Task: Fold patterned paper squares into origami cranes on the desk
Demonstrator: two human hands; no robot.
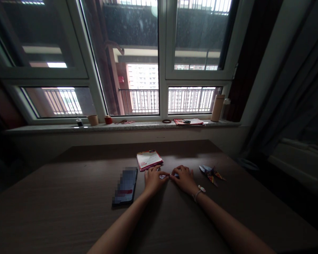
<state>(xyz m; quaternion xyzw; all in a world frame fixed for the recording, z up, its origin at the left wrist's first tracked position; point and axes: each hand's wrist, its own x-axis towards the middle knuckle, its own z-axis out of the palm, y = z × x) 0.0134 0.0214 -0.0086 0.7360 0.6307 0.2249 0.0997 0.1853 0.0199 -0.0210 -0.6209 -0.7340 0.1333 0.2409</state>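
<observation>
My left hand (pixel 154 180) and my right hand (pixel 184 179) rest on the table, thumbs and fingertips close together. Between them they pinch a small piece of paper (pixel 163 176), whitish with bluish bits, mostly covered by my fingers. Its exact shape cannot be made out. Just beyond my left hand lies a stack of printed paper sheets (pixel 149 160) with red edges. To the left of that hand is a dark smartphone (pixel 125 187), its screen partly pixelated. Right of my right hand sits a folded paper shape (pixel 209 173) with pointed ends, grey, red and yellow.
The brown wooden table (pixel 69 197) reaches toward a window. On the stone sill (pixel 148 126) stand a paper cup (pixel 93 120), a small red container (pixel 108 120), a tan flask (pixel 217 108), and scissors (pixel 186 122) on red-edged papers. A curtain hangs at the right.
</observation>
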